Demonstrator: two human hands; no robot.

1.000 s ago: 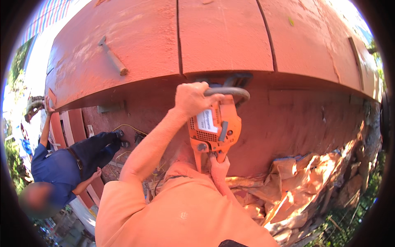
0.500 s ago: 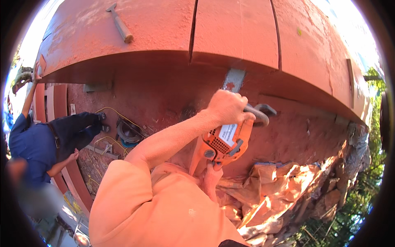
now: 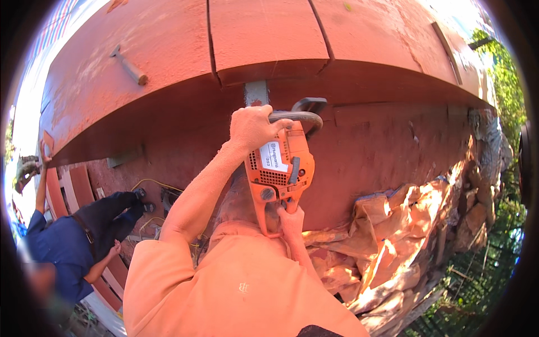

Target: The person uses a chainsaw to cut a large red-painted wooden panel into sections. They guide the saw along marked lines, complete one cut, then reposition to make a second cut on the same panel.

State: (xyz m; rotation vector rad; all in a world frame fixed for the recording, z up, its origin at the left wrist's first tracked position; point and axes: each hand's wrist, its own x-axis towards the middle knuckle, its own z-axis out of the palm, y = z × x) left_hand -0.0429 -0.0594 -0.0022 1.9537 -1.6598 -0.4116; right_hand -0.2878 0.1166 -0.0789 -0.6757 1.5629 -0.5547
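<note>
An orange chainsaw (image 3: pixel 303 163) is held between both of my hands, its body tilted below the edge of a big reddish wooden slab (image 3: pixel 264 33). My left hand (image 3: pixel 252 129) is wrapped round the dark front handle. Lower down, my right hand (image 3: pixel 291 222) grips the rear handle, its fingers partly hidden by the saw. The grey guide bar (image 3: pixel 257 94) reaches up to the slab's front edge between two dark slits, and its tip is hidden there. Reddish dust coats my left forearm.
A hammer-like tool (image 3: pixel 130 66) with a wooden handle lies on the slab. At left a person in dark blue (image 3: pixel 62 253) touches the slab's end, near boards (image 3: pixel 81 188) and a yellow cord (image 3: pixel 151 181). Crumpled brown sheeting (image 3: pixel 387 230) covers ground at right.
The view has shifted, so slab and person's boots sit differently in it. The chainsaw stands more upright in the picture, its bar nearer the left slit. Both hands keep their grip.
</note>
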